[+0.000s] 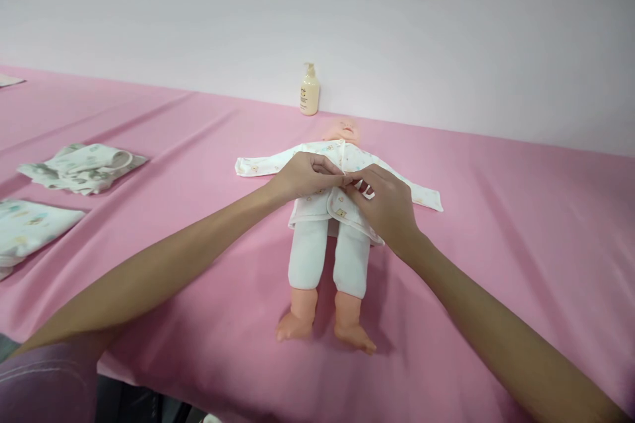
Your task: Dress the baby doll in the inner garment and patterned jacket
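Observation:
A baby doll point(303, 307) lies on its back, feet toward me. It wears a white patterned baby jacket point(268, 164) with both sleeves spread out to the sides. Over the chest, my left hand point(313, 175) pinches the jacket's front edge with its fingertips. My right hand point(384, 195) meets it there, thumb and fingers also closed on the front edge. The fingertips of both hands touch or nearly touch, and they hide whatever fastening may be between them. Below them, the jacket's lower front hangs with a rounded hem over the white legs.
A cream pump bottle point(309, 94) stands behind the doll's head, close to the wall point(446, 33). To the left lie a folded green-and-white garment point(86, 165) and another folded patterned cloth point(34, 228). The pink table cover point(198, 350) is wrinkled; its front edge is near me.

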